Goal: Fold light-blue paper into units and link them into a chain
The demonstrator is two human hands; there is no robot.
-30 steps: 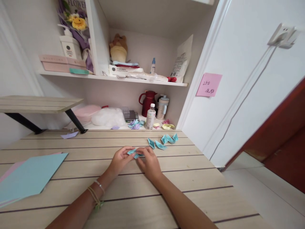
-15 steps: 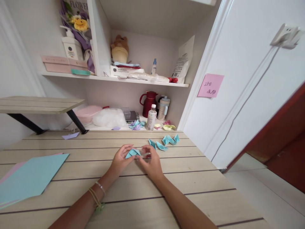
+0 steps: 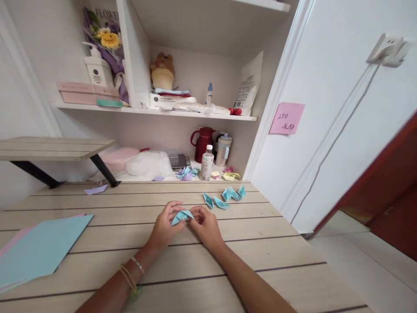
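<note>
A small folded blue paper boat is held between my two hands, just above the slatted tabletop. My left hand has its fingers curled around the left side of the paper, thumb at its lower edge. At the other end, my right hand pinches the paper's right corner between thumb and fingers. Beyond my right hand, several finished-looking blue paper boats rest on the table. Parts of the held paper are hidden by my fingers.
Blue and pink paper sheets lie at the left. A purple folded paper sits by the small raised stand. At the back are a bottle, a red jug, a cup and more folded papers.
My right hand has closed in on the paper's right corner, its fingers now pinching it. The paper's right point is tilted and the view has shifted slightly.
</note>
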